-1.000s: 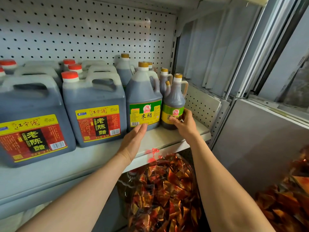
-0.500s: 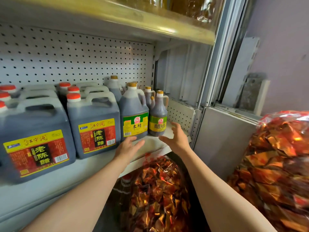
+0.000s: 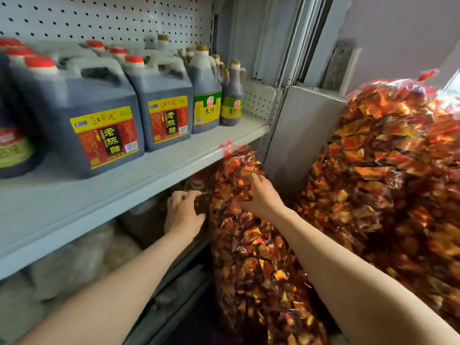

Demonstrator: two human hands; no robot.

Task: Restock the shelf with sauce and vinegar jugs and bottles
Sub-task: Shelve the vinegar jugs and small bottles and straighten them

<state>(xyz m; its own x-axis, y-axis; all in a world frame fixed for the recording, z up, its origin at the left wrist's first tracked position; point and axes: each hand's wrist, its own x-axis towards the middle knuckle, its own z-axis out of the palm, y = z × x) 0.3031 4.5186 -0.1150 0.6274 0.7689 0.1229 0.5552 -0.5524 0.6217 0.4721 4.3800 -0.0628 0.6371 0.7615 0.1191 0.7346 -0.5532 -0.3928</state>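
Note:
On the grey shelf (image 3: pixel 159 170) stand dark vinegar jugs with red caps and red-yellow labels (image 3: pixel 99 113), a green-label jug (image 3: pixel 206 95) and a small handled bottle (image 3: pixel 232 95) at the right end. Below the shelf stands an amber bottle with a red cap (image 3: pixel 198 181), half hidden. My left hand (image 3: pixel 183 212) reaches under the shelf and curls round this bottle's shoulder. My right hand (image 3: pixel 258 192) presses flat against a clear bag of red-gold packets (image 3: pixel 251 257) beside the bottle.
A second, larger bag of the same packets (image 3: pixel 388 170) fills the right side. A grey panel (image 3: pixel 293 135) and metal frame close off the shelf's right end. Blurred pale sacks (image 3: pixel 74 262) lie on the lower level.
Both hands have dropped from the upper shelf to below it. The left hand has taken hold of the lower bottle, and the right has moved onto the bag. The view has tilted down.

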